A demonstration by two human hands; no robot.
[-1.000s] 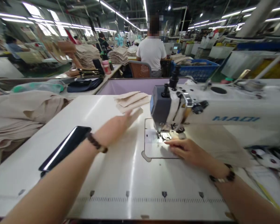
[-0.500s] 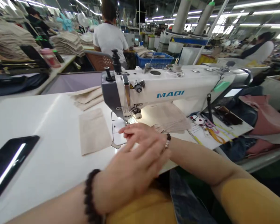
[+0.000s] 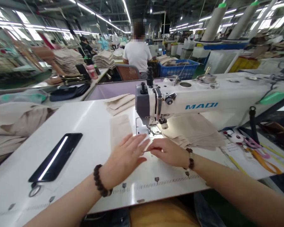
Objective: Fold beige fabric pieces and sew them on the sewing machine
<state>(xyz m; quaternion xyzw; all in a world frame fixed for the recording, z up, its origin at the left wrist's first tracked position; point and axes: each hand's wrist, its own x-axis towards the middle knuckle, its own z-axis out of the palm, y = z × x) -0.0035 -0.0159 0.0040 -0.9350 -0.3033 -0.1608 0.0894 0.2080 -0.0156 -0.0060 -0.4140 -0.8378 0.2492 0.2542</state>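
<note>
- A beige fabric piece (image 3: 120, 129) lies flat on the white bench (image 3: 90, 126), just beyond the left hand (image 3: 125, 157) and a little to its left. Its long axis runs away from the person, towards the back of the bench.
- The left hand is nearer the fabric piece. It lies palm down with the fingers spread flat, gripping nothing; the fingertips reach the near end of the fabric, though contact is hard to confirm.
- The right hand (image 3: 168, 152) rests just beside the left, palm down and fingers extended towards it, on the bench directly in front of the needle area. It also grips nothing; the two sets of fingertips almost meet.
- The sewing machine (image 3: 191, 101) stands just beyond both hands, its head above the metal plate (image 3: 142, 130).
- A stack of folded fabric (image 3: 119, 103) sits farther beyond the left hand.
- A dark phone (image 3: 55, 157) lies well to the left of the left hand.
- More beige fabric (image 3: 191, 130) is piled beyond the right hand, under the machine arm.
</note>
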